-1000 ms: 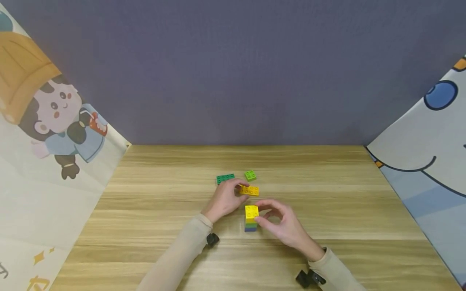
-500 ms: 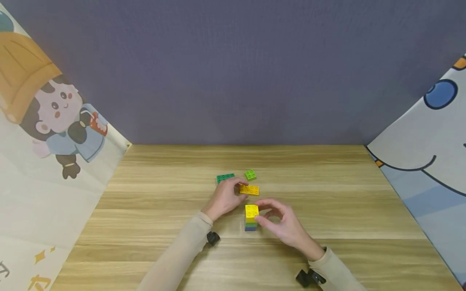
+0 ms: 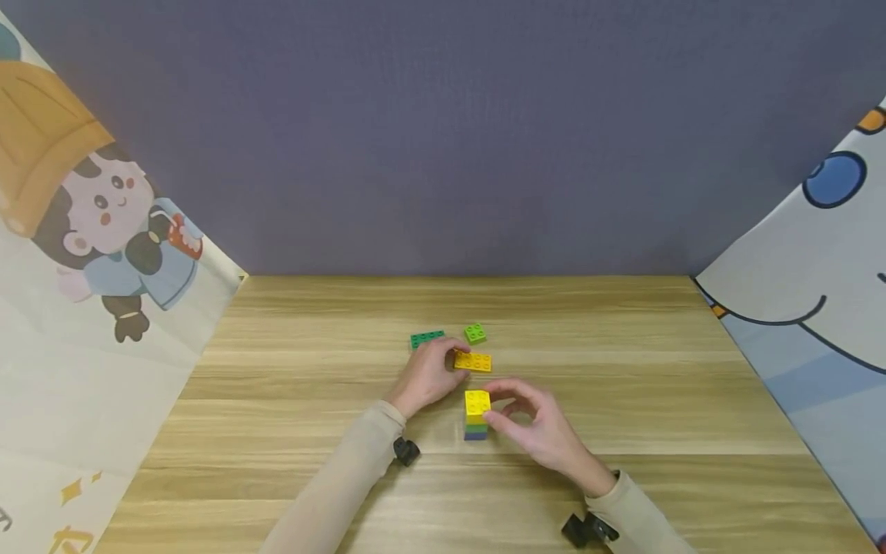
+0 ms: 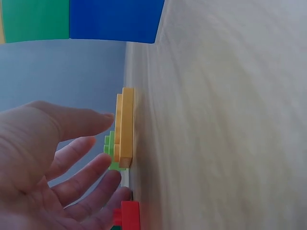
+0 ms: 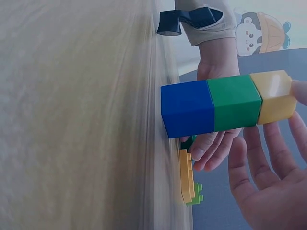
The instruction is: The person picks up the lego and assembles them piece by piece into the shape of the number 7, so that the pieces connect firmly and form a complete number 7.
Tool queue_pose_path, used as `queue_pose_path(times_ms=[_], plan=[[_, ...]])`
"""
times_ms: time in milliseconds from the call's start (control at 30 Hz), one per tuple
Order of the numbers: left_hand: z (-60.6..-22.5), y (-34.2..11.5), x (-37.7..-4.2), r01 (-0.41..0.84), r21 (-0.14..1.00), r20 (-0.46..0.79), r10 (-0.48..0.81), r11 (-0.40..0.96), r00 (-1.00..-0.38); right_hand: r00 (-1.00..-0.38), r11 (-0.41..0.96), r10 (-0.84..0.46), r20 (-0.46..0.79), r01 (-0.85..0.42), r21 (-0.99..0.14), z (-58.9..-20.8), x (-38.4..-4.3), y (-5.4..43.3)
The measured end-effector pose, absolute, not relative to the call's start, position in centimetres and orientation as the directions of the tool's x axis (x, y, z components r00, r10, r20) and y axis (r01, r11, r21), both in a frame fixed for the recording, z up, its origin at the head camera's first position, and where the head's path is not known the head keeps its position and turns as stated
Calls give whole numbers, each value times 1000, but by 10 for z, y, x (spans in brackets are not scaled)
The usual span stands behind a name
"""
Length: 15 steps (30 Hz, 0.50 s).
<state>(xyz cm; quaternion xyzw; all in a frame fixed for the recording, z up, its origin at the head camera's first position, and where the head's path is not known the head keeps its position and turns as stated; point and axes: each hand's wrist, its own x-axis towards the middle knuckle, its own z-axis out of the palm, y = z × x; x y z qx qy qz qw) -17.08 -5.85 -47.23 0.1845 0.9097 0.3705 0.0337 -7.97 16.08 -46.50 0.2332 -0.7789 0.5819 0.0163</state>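
Observation:
A stack of toy building bricks (image 5: pixel 192 108), blue at the bottom, green in the middle and yellow on top, stands upright on the table. My right hand (image 3: pixel 536 427) pinches the yellow top brick (image 3: pixel 477 404) between thumb and fingers. My left hand (image 3: pixel 429 373) hovers at the left end of a flat orange-yellow brick (image 3: pixel 477 362), which lies studs up. In the left wrist view its thumb and loosely bent fingers (image 4: pixel 81 187) are spread beside that flat brick, not curled round it.
Behind the left hand lies a dark green brick (image 3: pixel 424 338), partly covered by it. A small lime brick (image 3: pixel 475 333) lies farther back. The left wrist view shows a red brick (image 4: pixel 130 215) near the fingertips. A grey-purple panel (image 3: pixel 471 154) rises behind the wooden table (image 3: pixel 623 346).

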Motion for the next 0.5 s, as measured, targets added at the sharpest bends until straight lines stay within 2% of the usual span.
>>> queue_pose_path(times_ms=[500], plan=[[-472, -57, -175, 284, 680, 19, 371, 676, -928, -901, 220, -338, 272, -357, -908, -465, -79, 160]])
